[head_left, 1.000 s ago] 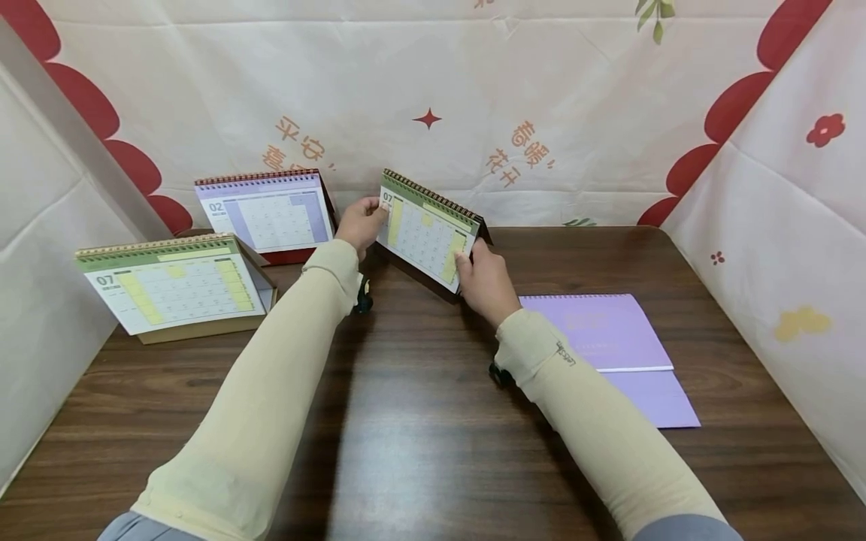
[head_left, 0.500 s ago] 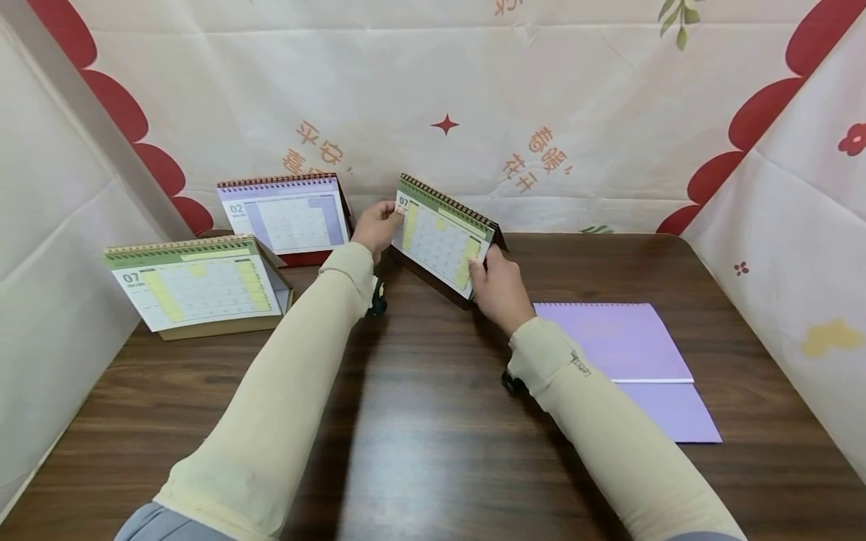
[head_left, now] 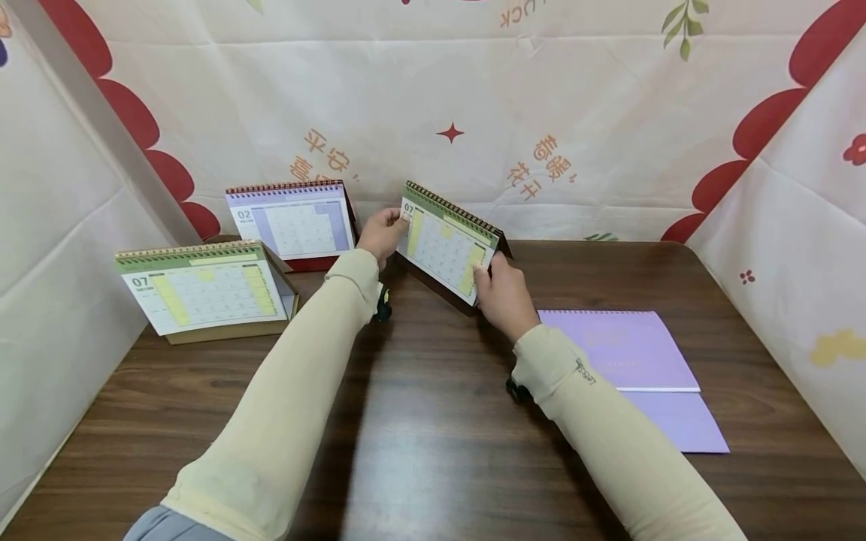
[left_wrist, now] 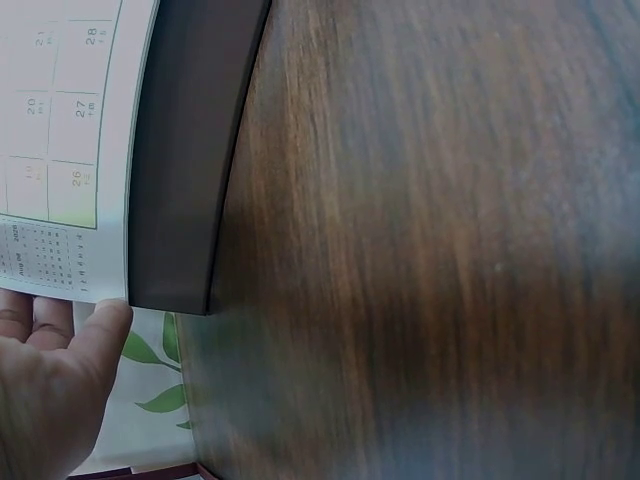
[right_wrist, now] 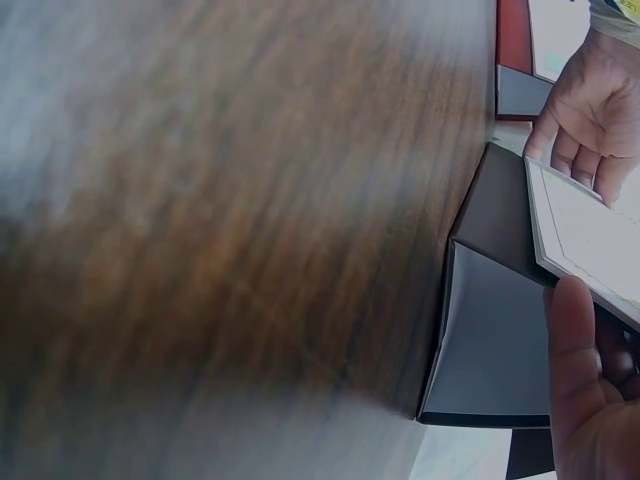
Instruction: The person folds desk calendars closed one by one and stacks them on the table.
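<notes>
A green-topped desk calendar (head_left: 445, 242) showing 07 stands angled at the back middle of the table. My left hand (head_left: 383, 234) pinches the left edge of its pages. At the right edge my right hand (head_left: 506, 295) grips it, thumb on the front and fingers behind. In the left wrist view the calendar's dark base (left_wrist: 185, 160) rests on the wood below the curved pages. The right wrist view shows both hands at the page edges, with the folded stand (right_wrist: 490, 340) beneath.
Another green 07 calendar (head_left: 203, 293) stands at the left, and a purple 02 calendar (head_left: 291, 225) with a red base stands behind it. A purple calendar (head_left: 616, 349) lies flat at the right on the wooden table (head_left: 433, 451). A printed cloth (head_left: 379, 98) hangs behind.
The head view has shifted, so everything sits a little further right and lower. Both hands keep their hold on the calendar, which has hardly moved on the table.
</notes>
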A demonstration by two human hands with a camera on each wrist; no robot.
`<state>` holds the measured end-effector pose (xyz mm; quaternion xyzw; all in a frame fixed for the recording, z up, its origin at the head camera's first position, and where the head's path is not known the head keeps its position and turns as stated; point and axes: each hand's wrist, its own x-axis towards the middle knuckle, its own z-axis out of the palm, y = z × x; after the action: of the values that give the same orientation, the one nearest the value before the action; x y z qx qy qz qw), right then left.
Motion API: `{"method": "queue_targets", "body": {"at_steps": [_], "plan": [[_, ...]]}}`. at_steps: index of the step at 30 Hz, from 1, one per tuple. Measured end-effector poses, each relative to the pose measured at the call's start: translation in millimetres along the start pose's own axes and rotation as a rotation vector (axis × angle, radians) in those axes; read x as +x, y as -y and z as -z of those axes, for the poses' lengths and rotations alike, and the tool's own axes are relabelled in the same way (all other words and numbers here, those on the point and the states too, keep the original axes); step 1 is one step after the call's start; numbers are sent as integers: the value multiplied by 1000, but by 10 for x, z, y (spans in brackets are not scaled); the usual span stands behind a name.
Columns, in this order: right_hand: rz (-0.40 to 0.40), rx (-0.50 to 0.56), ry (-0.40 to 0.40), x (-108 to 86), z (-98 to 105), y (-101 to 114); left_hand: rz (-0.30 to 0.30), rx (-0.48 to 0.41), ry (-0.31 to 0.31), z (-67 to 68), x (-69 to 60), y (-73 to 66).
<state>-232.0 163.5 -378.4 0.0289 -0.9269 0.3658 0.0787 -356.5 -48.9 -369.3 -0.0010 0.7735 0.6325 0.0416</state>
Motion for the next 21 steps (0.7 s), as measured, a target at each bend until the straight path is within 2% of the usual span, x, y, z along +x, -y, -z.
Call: {"method": "queue_targets", "body": {"at_steps": [13, 21], "plan": [[43, -9, 1, 13, 30, 4, -23, 26, 7, 12, 11, -4], [49, -18, 24, -14, 95, 7, -97, 53, 9, 33, 45, 52]]}}
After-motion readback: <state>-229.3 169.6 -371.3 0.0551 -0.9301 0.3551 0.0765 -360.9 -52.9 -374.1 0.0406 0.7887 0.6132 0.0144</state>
